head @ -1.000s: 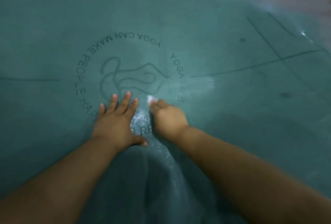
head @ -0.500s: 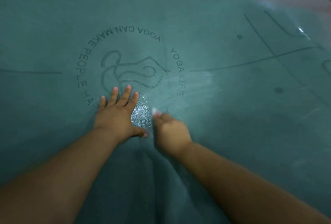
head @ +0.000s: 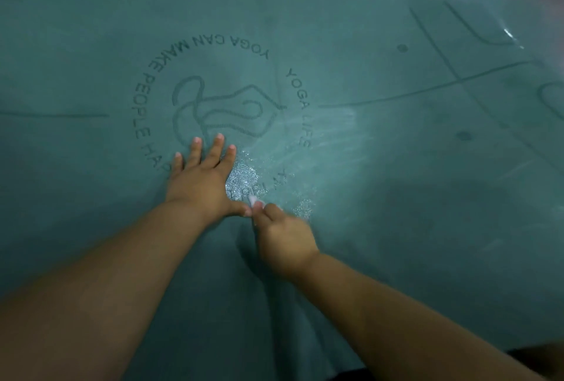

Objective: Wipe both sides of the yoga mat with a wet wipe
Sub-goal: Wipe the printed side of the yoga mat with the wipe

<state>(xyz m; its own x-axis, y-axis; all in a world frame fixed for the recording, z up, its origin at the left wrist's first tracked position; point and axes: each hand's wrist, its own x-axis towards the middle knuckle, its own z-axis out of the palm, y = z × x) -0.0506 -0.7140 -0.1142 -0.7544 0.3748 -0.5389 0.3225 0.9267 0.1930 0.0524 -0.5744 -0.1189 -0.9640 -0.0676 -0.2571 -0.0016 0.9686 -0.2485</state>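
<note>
My left hand (head: 200, 181) lies flat on the yoga mat (head: 396, 213), a little left of the frame's centre, palm down, the four fingers straight and spread toward the top of the frame, their tips on the lower edge of the printed round logo (head: 219, 106). My thumb sticks out to the right, its tip just beside my other hand. The forearm runs back from the wrist to the lower left corner of the frame.

My right hand (head: 285, 242) sits just below and to the right of centre, knuckles up, fingers curled under and clenched on the wet wipe (head: 252, 199). Only a small white corner of the wipe shows, poking out past my fingertips toward the top of the frame; the rest is hidden under the hand. The hand is slightly blurred. Its forearm slants away to the lower right corner.

The green mat fills nearly the whole frame, spread flat beneath both arms. A wet, glistening patch (head: 244, 177) sits between my two hands, and pale wet streaks (head: 329, 139) fan out to the right of the logo.
</note>
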